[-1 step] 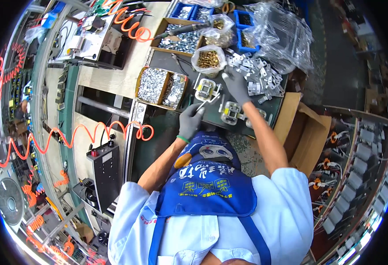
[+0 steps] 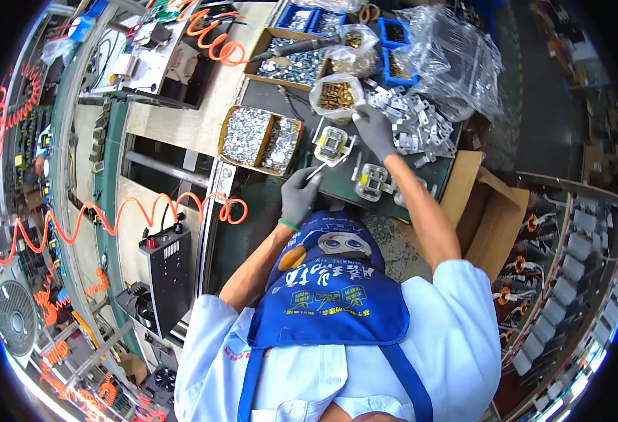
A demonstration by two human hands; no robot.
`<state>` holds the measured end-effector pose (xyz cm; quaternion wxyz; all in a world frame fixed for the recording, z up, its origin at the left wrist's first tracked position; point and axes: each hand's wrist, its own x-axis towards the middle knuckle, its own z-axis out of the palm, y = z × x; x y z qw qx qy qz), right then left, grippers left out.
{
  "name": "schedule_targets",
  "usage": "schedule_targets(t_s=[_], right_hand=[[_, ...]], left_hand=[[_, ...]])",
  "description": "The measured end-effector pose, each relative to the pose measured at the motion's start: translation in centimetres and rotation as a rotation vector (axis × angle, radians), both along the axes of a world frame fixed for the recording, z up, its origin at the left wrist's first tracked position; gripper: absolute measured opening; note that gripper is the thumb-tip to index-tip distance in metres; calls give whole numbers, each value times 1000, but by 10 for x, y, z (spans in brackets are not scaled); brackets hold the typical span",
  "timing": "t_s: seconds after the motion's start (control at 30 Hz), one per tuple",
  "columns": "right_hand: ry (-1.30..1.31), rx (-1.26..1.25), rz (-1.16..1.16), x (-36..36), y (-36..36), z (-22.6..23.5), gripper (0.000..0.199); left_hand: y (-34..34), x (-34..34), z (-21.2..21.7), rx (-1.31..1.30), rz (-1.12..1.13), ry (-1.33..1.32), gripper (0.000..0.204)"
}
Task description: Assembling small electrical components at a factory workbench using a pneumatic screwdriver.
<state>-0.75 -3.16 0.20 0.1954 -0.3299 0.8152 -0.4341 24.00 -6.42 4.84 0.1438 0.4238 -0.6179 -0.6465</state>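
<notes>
My left hand (image 2: 299,197), in a grey glove, pinches a thin pale metal strip (image 2: 316,171) at the table's near edge. Just beyond its tip lies a clear and silver frame-like assembly (image 2: 331,143) with a yellow mark. My right hand (image 2: 375,132), gloved too, has its fingers together at the near right rim of a clear plastic bag of brass-coloured fittings (image 2: 338,95); anything in the fingertips is too small to make out. Nearer me, below the right wrist, sits a second similar assembly (image 2: 372,181), with another partly hidden by the forearm.
Flat silver brackets (image 2: 421,126) lie heaped right of my right hand. A divided box of small metal parts (image 2: 259,139) stands left, a larger parts box (image 2: 291,67) behind it. Plastic-wrapped goods (image 2: 456,60) fill the back right. An open carton (image 2: 488,211) is at the right.
My right hand has shifted slightly left, its fingertips now at the bag of brass fittings. The left hand has drawn a little left with the strip. The whole view has shifted slightly.
</notes>
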Motion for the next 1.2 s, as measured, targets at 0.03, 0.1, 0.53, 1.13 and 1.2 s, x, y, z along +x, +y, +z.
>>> schedule_targets(t_s=[0.03, 0.1, 0.53, 1.13, 1.2], right_hand=[[74, 79, 60, -8, -23, -9, 28], [276, 158, 197, -15, -63, -30, 27], [450, 372, 328, -19, -112, -64, 16], [855, 678, 495, -28, -113, -82, 24], [815, 581, 502, -28, -106, -83, 22]], left_hand=[[-6, 14, 1, -112, 102, 14, 19], [-14, 37, 2, -249, 144, -29, 19], [-31, 51, 12, 217, 210, 25, 18], [16, 44, 11, 229, 126, -53, 21], [14, 52, 9, 257, 141, -102, 22]])
